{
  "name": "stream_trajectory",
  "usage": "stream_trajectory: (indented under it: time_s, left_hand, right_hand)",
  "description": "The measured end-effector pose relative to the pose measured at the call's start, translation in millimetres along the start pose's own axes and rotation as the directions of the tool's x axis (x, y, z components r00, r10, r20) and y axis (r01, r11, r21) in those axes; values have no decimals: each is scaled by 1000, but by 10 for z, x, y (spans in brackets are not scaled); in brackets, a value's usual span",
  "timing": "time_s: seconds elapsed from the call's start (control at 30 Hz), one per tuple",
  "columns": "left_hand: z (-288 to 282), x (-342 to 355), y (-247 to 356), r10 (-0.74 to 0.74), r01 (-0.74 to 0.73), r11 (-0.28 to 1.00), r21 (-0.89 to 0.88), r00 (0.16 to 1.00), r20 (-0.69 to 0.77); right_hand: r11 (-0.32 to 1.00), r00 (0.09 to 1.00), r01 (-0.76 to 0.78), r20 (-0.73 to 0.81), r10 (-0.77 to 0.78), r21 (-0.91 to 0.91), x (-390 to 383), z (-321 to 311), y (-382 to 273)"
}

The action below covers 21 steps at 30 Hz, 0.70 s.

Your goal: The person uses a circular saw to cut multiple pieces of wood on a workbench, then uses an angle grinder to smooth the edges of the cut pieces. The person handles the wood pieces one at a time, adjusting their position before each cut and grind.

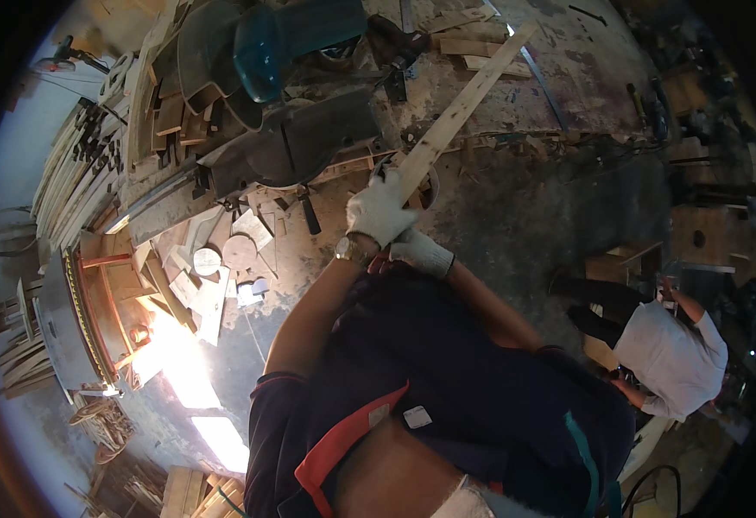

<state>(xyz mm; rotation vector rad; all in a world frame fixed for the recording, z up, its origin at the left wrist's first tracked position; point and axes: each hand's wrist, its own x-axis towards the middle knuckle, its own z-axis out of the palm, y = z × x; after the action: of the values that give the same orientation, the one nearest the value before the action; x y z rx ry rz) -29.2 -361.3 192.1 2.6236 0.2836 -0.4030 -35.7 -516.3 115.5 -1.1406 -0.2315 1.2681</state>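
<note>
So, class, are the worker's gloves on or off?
On: whitish gloves cover the left hand and the right hand, with bare forearms showing below them.

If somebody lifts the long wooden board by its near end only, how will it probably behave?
The long wooden board would probably stay fairly stiff, as it looks straight. Its far end may dip, since the board extends well beyond the left hand.

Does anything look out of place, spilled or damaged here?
Only untidiness: pale, flat wooden offcuts lie scattered on the worn grey floor, left of the white-gloved left hand, some overlapping at odd angles rather than stacked. No clear spill or breakage shows.
</note>
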Motion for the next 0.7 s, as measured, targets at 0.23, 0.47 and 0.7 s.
stream_trajectory:
  time_s: [0.23, 0.47, 0.7]
  left_hand:
    - [204, -316, -631, -36, 29, 998, -61, 991, -132]
    - [189, -899, -988, -79, 60, 989, -135, 987, -140]
    - [464, -906, -1683, -67, 207, 969, 133, 743, -666]
  right_hand:
    - [887, 908, -211, -418, 23, -411, 517, -1196, -511]
    - [445, 849, 507, -516, -112, 738, 951, -2232, -1064]
    - [533, 748, 565, -663, -8, 630, 1099, -1990, -941]
